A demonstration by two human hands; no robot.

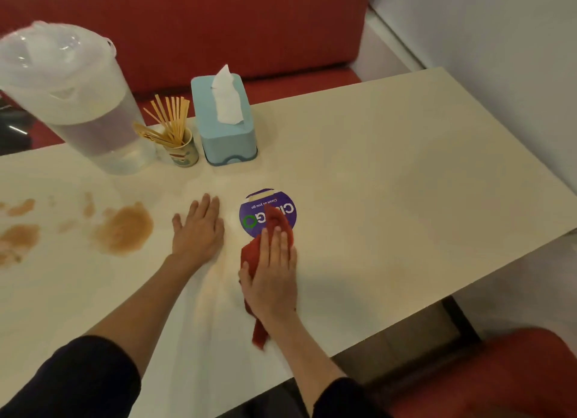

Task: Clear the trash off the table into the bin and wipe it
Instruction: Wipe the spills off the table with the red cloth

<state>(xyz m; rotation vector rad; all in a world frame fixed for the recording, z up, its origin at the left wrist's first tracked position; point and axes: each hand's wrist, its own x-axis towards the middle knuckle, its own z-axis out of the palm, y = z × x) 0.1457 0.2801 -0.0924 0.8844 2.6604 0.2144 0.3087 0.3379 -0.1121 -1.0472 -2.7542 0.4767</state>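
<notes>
Your right hand (271,274) lies flat on the red cloth (251,254), fingers straight and close together, pressing it onto the bench (390,183). The cloth sits partly over the purple round sticker (288,218) near the middle. Your left hand (196,227) rests palm down just beside it, fingers straight and slightly spread, holding nothing.

The cloth looks soft, limp and light. It bunches under your palm, and a loose tail trails back past your wrist. It will likely fold and slide rather than push, so keep the palm and all the fingers bearing down on the thick bunched middle. Don't pinch an edge, which would probably just drag a thin strip across.

The orange-brown stains (125,227) lie to the left, beyond your left hand and well apart from the cloth. They look like a wet or greasy film, so expect smearing and fold to a fresh face.

The lined bin (78,105), the cup of chopsticks (181,149) and the blue tissue box (228,136) stand along the far edge. The cup looks light and could tip if the cloth catches it.
</notes>
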